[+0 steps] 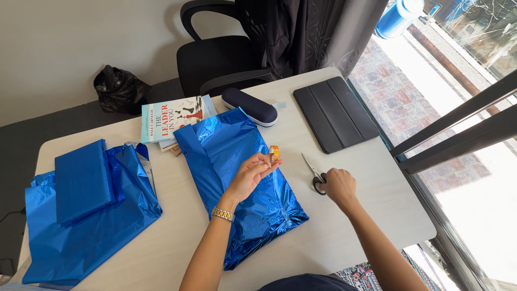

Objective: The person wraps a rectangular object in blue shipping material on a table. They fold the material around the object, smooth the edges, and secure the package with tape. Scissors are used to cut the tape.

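A parcel wrapped in shiny blue foil [237, 178] lies in the middle of the pale table [344, 237]. My left hand [249, 175] is above it, wrist with a metal watch, and pinches a small orange roll of tape [274, 153] at the parcel's right edge. My right hand [338, 186] rests on the table to the right and closes over the black handles of a pair of scissors [314, 172], whose blades point away from me.
A second blue-wrapped box [83, 180] sits on loose blue foil [81, 237] at the left. Books [172, 118], a dark glasses case [249, 106] and a black tablet cover [335, 113] lie farther back. A black office chair [221, 59] stands behind; a window is on the right.
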